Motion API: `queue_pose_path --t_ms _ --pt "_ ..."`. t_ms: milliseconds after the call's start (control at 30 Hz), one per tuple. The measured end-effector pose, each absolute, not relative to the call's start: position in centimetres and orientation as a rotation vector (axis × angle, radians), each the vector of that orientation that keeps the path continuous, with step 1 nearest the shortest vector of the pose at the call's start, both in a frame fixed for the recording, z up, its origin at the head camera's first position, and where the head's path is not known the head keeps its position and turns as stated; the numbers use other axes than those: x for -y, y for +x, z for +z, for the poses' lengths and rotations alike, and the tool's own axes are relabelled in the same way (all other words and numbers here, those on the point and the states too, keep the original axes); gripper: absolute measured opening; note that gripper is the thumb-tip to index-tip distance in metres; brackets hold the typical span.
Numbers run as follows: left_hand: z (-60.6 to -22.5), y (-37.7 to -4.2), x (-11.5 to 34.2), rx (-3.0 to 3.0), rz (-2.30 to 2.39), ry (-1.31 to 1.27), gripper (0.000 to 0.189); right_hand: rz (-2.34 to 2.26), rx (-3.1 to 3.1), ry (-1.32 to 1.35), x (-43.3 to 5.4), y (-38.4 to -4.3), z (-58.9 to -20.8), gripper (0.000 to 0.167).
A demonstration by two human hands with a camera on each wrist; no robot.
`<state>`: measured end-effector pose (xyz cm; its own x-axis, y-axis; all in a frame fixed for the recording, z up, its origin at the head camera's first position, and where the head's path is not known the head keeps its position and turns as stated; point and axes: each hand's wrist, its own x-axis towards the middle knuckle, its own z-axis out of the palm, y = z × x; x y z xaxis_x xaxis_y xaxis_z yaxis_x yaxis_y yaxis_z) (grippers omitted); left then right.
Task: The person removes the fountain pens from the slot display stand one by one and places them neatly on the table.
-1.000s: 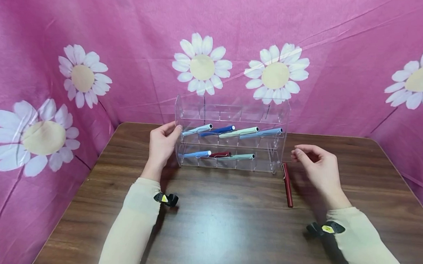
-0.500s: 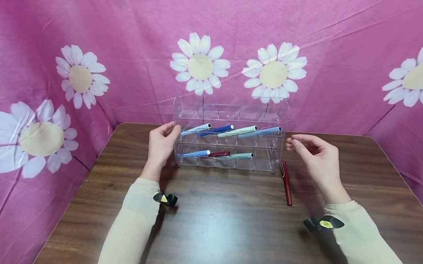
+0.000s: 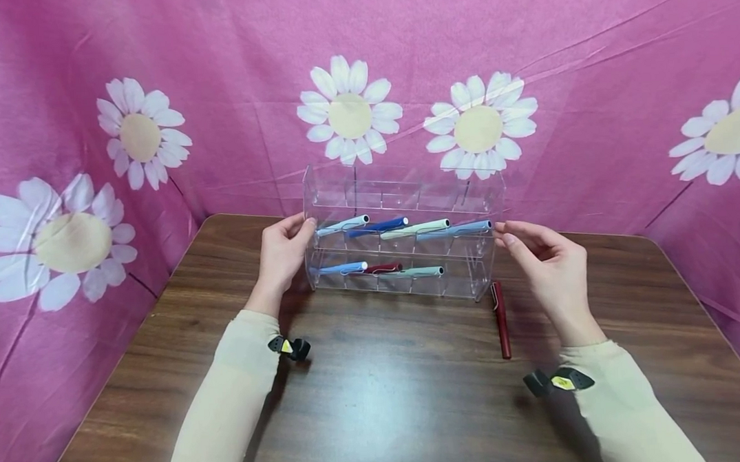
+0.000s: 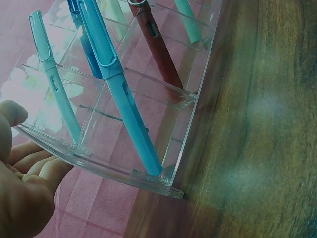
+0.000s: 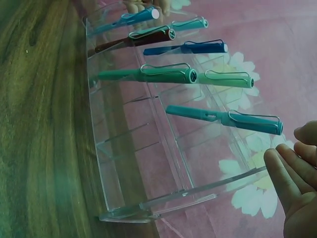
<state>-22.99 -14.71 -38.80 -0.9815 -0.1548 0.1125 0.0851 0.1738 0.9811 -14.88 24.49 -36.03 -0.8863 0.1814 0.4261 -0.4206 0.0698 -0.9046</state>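
Note:
A clear acrylic pen rack point(image 3: 399, 199) with stepped tiers stands on the table. My left hand point(image 3: 284, 252) grips its left side panel, thumb in front and fingers behind, as the left wrist view shows. My right hand point(image 3: 554, 268) is at the right panel, fingers extended and thumb near them; whether the fingertips touch the panel I cannot tell. The middle tier bears a light blue pen point(image 3: 345, 224), a dark blue pen point(image 3: 379, 227), a pale green pen point(image 3: 416, 230) and a blue pen point(image 3: 453, 231). Below lie a blue pen point(image 3: 343, 269), a dark red pen point(image 3: 380, 268) and a green pen point(image 3: 421, 273).
Another dark red pen point(image 3: 502, 322) lies on the wooden table point(image 3: 377, 396), just right of the rack's front corner and below my right hand. A pink cloth point(image 3: 246, 92) with white flowers hangs behind and at the sides.
My right hand has moved left and away from me, from beside the loose dark red pen to the rack's right panel. The left hand keeps its grip. The pens stay in place.

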Motion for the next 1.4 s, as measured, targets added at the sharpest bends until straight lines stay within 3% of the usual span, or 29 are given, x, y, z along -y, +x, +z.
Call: queue_pose_path --t_ms 667,1400 --pt "-39.2 -22.9 14.5 2.260 -1.921 0.115 0.042 1.678 2.172 0.074 -22.8 -16.0 -36.0 0.035" --pt "-39.2 -22.9 14.6 2.274 -1.922 0.119 0.044 1.791 1.951 0.045 -22.0 -16.6 -35.5 0.025"
